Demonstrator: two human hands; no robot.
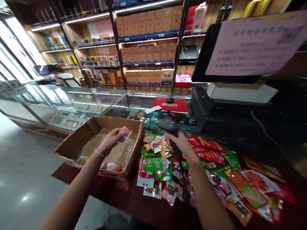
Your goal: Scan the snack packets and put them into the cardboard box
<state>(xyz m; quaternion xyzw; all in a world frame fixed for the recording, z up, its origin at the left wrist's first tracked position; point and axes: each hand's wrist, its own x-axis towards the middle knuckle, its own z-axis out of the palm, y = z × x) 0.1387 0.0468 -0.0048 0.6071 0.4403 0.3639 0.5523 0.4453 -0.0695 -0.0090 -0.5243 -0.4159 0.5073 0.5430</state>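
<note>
My left hand (pixel 112 138) is over the cardboard box (pixel 78 143), pinching a small snack packet (pixel 125 134) with orange-pink edges. Inside the box a few packets (pixel 110 167) lie near its front corner and left side; the rest of the visible bottom is bare cardboard. A black handheld barcode scanner (pixel 170 127) is gripped by its handle in my right hand (pixel 181 144), its head pointing away from me. Beneath and around that hand spreads a pile of snack packets (pixel 154 164) in green, red, white and orange, partly hidden by my right forearm.
A glass display counter (pixel 98 98) runs behind the box. On it lie a red mat (pixel 179 105) and a dark mouse (pixel 170 100). At right stands a monitor with a pink paper sheet (pixel 252 47). Shelves of boxed goods (pixel 148 24) line the wall. Another person (pixel 58 76) is at far left.
</note>
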